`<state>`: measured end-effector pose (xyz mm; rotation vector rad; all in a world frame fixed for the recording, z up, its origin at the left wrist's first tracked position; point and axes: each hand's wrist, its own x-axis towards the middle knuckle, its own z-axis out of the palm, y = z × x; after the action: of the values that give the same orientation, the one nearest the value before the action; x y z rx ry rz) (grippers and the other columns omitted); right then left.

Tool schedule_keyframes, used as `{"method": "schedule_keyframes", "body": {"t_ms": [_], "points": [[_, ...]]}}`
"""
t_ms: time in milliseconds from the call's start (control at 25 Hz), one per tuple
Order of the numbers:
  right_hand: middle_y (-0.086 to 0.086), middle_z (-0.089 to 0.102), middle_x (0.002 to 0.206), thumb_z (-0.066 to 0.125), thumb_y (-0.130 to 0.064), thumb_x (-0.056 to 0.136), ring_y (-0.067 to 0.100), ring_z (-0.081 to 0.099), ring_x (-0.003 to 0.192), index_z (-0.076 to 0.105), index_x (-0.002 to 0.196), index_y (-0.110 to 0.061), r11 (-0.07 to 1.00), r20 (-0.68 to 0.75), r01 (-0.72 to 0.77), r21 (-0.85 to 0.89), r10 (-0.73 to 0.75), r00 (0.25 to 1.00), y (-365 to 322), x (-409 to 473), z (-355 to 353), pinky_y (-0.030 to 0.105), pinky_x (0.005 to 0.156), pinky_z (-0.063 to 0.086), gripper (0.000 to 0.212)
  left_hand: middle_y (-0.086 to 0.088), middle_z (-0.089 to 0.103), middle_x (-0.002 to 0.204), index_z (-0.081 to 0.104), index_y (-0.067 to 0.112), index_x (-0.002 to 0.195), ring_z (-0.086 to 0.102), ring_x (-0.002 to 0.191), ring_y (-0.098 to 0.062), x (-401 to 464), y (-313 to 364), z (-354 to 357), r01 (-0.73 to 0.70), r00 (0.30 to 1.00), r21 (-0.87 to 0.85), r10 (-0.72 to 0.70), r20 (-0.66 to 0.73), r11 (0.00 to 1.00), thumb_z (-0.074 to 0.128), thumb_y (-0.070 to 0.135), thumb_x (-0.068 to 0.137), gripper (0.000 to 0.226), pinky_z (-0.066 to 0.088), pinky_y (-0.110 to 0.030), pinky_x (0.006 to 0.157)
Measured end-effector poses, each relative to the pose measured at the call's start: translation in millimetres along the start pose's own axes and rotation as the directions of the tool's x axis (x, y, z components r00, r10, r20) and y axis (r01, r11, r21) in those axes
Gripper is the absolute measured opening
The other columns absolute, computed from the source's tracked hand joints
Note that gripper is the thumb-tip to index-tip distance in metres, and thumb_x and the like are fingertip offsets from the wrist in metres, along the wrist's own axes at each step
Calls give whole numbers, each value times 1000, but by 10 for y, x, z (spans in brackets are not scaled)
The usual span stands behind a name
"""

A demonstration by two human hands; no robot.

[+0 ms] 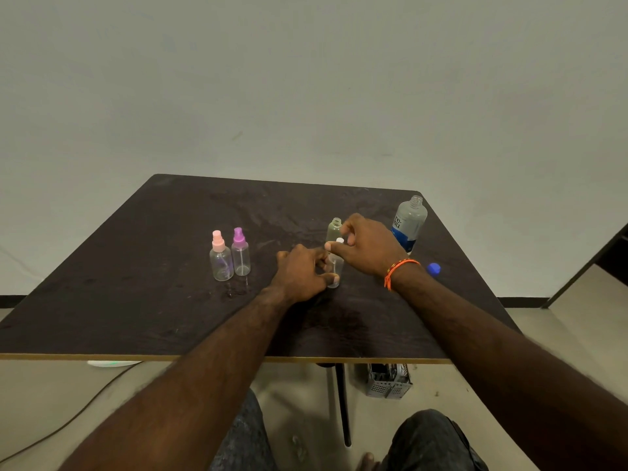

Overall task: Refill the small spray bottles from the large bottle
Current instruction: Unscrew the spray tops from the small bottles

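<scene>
Spray bottle [334, 270] with the white top stands upright at the desk's [136, 300] centre, long axis vertical, its body pinched in your left hand [300, 275]. Your right hand [365, 244] sits directly above it, fingers [331, 247] narrowed on the white sprayer head [339, 240], so the likely next twist turns about that vertical axis. An uncapped small bottle [334, 229] stands just behind at 12 o'clock; the open large bottle [409, 224] waits at 2 o'clock, nearer your right hand.
</scene>
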<state>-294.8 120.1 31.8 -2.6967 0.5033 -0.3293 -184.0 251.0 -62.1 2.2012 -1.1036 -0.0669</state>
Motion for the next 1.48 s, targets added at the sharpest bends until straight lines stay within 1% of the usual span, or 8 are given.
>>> {"method": "schedule_keyframes", "body": {"t_ms": [120,320,520,640,920,1240,1400,1480], "points": [[0,65,95,69,-46,90,18,62,86,54,103,-21,998,39,-9,-60,11,999,-44,41,6,30,73,50,32,15,74,100,72,29,111,65,105,-10,1,7,6,-2,1000,20,2,-1,1000,77,45,86,29,29,-40,95],[6,66,109,64,-17,93,19,61,94,59,110,-16,999,99,37,1,-37,994,-45,21,12,30,79,49,18,17,73,99,72,31,108,64,109,-10,-3,-22,33,8,1000,12,-8,5,1000,77,50,85,30,28,-41,93],[5,62,131,70,-11,87,23,60,116,54,133,-18,995,142,83,61,-91,986,-18,-14,-7,37,100,52,49,16,73,101,72,30,112,64,107,-11,-7,2,23,1,1000,14,-1,-2,1000,77,51,86,33,28,-40,93],[4,65,119,71,-27,89,21,62,103,57,126,-15,999,106,23,24,-25,994,-17,-18,33,34,91,54,41,15,72,103,71,30,112,64,108,-12,-19,12,28,5,1000,10,-5,-1,1000,77,49,87,32,25,-40,93],[-10,67,90,68,-26,83,9,62,82,65,90,-25,996,-143,65,64,-56,988,-91,5,-302,19,66,42,8,16,71,100,69,32,100,60,109,-11,-51,24,9,11,1000,16,-11,0,1000,77,49,87,23,27,-40,93],[-12,65,78,68,-28,82,1,60,72,66,82,-21,923,-456,-93,374,271,848,391,-271,-342,11,62,40,7,17,70,95,68,31,97,63,101,-6,-60,55,24,35,999,-27,-35,-22,999,79,47,86,22,25,-38,93],[-3,70,89,70,-25,83,17,68,77,65,92,-23,890,-413,-269,368,416,810,814,-501,-23,35,73,59,10,18,69,94,65,34,97,64,101,-6,-59,47,61,21,999,-25,-22,-24,999,79,49,86,23,26,-39,92],[1,71,95,71,-22,88,17,67,81,65,96,-20,877,-395,-322,356,454,799,988,-621,87,35,77,59,11,18,70,95,65,34,97,64,102,-7,-45,47,46,15,1000,-19,-15,-15,1000,78,49,86,23,27,-40,92]]}}
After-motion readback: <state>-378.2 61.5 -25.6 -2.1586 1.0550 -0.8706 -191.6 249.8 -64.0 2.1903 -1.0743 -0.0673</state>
